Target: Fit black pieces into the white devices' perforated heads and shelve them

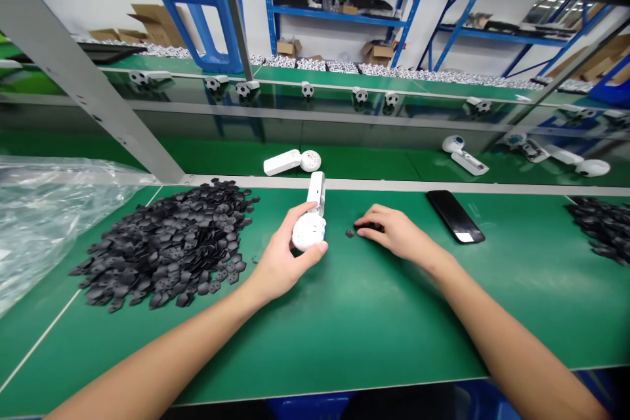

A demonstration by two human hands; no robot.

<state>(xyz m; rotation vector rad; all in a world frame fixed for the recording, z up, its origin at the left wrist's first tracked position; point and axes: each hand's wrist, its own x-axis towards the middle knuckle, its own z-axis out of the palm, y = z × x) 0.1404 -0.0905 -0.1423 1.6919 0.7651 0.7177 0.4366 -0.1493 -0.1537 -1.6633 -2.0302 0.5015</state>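
Note:
My left hand [283,249] is shut around a white plastic device [309,231], which has a round perforated head and an upright bar-shaped handle. My right hand [396,233] rests on the green bench mat [344,335], its fingertips closed on a small black pentagon piece [367,227]. Just left of those fingers lies another loose black piece [349,233]. A large heap of black pentagon pieces [167,246] spreads to the left of my left hand, and a few stray bits lie near its edge.
A black smartphone [455,216] lies right of my right hand, with a second heap of black pieces [603,230] at the right edge. Clear plastic sheeting [44,223] bulges at the left. Beyond a grey rail [394,185], white devices [293,161] lie on a farther green bench.

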